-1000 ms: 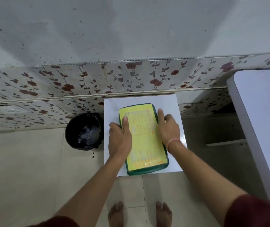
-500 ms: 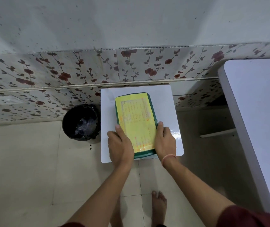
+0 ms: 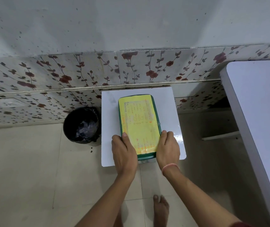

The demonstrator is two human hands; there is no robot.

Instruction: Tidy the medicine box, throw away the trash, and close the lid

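The medicine box (image 3: 140,122) is green with a yellow printed sheet on its lid, and the lid lies flat on it. It sits lengthwise on a small white table (image 3: 109,128). My left hand (image 3: 124,149) clasps the box's near left corner, thumb on the lid. My right hand (image 3: 167,147) presses against the near right side of the box, fingers wrapped along its edge. A pink band circles my right wrist. What is inside the box is hidden.
A black bin (image 3: 81,124) lined with a bag, crumpled plastic inside, stands on the floor left of the table. A larger white table (image 3: 258,112) fills the right side. A floral-tiled wall (image 3: 81,76) runs behind. My bare foot (image 3: 160,208) shows below.
Both hands slid from the middle of the box's sides down to its near end. The camera view shifted back slightly.
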